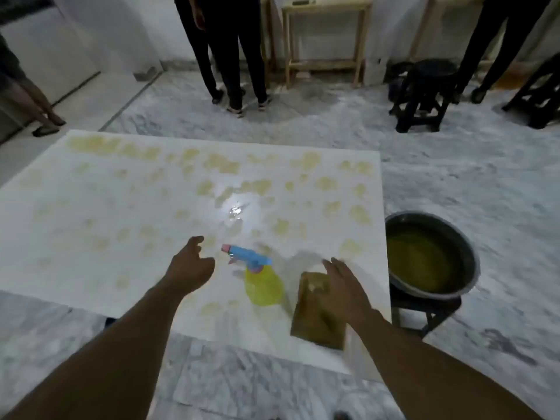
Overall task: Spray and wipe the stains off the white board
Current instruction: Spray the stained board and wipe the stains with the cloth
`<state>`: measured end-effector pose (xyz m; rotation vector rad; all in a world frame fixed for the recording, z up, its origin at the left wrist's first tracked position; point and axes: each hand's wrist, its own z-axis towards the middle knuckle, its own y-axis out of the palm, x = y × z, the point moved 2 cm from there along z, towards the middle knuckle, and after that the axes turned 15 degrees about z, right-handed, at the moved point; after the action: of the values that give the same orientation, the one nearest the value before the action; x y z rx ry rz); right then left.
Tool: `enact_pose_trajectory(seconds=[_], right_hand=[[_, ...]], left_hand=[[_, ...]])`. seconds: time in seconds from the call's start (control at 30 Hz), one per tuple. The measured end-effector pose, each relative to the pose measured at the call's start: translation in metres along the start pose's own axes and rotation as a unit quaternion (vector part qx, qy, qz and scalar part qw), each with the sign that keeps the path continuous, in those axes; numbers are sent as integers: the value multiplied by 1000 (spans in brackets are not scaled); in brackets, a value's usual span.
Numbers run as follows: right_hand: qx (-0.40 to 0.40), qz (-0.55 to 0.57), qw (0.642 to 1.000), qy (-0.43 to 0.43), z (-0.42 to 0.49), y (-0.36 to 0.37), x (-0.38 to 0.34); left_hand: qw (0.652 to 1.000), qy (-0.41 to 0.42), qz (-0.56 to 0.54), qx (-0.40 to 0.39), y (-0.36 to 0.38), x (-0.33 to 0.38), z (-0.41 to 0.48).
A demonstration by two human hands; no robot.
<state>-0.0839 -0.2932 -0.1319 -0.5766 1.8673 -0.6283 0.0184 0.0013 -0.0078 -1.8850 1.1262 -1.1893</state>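
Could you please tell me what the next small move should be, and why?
Probably bring the left hand to the spray bottle and grip it. That hand is open, holds nothing, and is just left of the bottle's blue head. The bottle sits on the white board, yellowish stains cover the board, and the right hand is over the brown cloth, ready to wipe.

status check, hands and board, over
Left hand open beside spray bottle, not touching. Right hand open over brown cloth. White board stained all over. Nothing in the way.
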Motion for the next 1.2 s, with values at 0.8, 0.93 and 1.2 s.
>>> enact_pose_trajectory(seconds=[0.8, 0.93, 1.2], right_hand=[[124, 832, 505, 194, -40, -19, -19], [15, 894, 430, 125, -55, -33, -47], [47, 836, 530, 134, -48, -75, -96]], left_hand=[[935, 8, -335, -117, 23, 40, 19], [963, 47, -233, -127, -5, 50, 20], [943, -13, -324, -78, -41, 57, 16]])
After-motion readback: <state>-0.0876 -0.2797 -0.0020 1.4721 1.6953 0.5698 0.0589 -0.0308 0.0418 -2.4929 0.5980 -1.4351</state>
